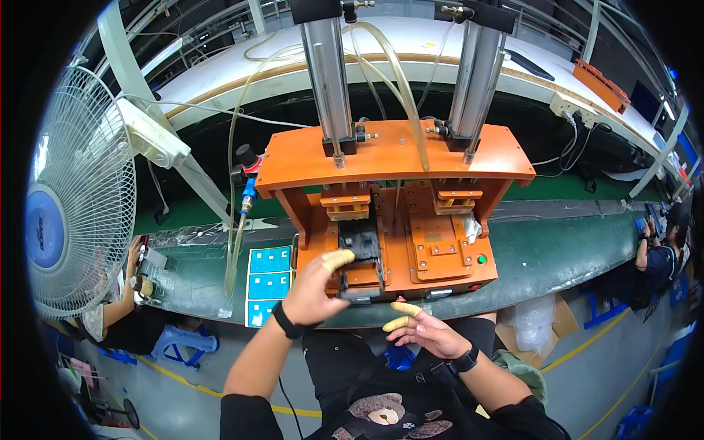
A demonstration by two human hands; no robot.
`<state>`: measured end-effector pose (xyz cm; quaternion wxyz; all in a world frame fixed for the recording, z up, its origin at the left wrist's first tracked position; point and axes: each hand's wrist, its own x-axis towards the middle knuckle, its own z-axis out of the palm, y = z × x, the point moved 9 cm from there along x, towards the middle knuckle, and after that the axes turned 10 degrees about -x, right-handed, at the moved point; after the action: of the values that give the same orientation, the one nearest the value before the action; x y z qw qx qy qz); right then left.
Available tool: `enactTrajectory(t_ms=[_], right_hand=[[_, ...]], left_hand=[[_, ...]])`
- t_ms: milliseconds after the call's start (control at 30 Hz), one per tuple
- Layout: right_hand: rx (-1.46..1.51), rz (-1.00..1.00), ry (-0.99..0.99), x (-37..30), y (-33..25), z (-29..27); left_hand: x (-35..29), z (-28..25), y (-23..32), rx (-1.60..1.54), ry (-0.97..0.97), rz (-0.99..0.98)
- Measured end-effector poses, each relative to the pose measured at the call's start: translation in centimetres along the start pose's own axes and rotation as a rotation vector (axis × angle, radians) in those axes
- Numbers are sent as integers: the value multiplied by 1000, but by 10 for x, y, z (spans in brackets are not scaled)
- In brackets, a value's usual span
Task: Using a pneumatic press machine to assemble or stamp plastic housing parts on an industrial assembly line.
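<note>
The left hand grips the black part by its eight-o'clock side, at the seven o'clock of the press. The right hand, at five o'clock, hangs empty, half-curled. Positioning seems underway; next calls for careful alignment.

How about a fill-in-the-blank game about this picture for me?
1. The press is painted ____.
2. The middle of the big fan is ____.
3. The hand at the black part is the person's ____ one.
4. In the picture, the green button is on the press's ____ side.

Missing words: orange; blue; left; right.
</note>
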<state>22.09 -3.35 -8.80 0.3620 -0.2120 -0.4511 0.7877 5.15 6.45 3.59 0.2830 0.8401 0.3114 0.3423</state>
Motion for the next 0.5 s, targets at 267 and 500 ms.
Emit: enactTrajectory(t_ms=[267,500], right_hand=[[-136,34,103,-23,16,-11],[-176,68,184,-41,27,-29]], left_hand=[[26,-10,-21,167,-87,-53],[32,-1,-26,291,-160,-37]])
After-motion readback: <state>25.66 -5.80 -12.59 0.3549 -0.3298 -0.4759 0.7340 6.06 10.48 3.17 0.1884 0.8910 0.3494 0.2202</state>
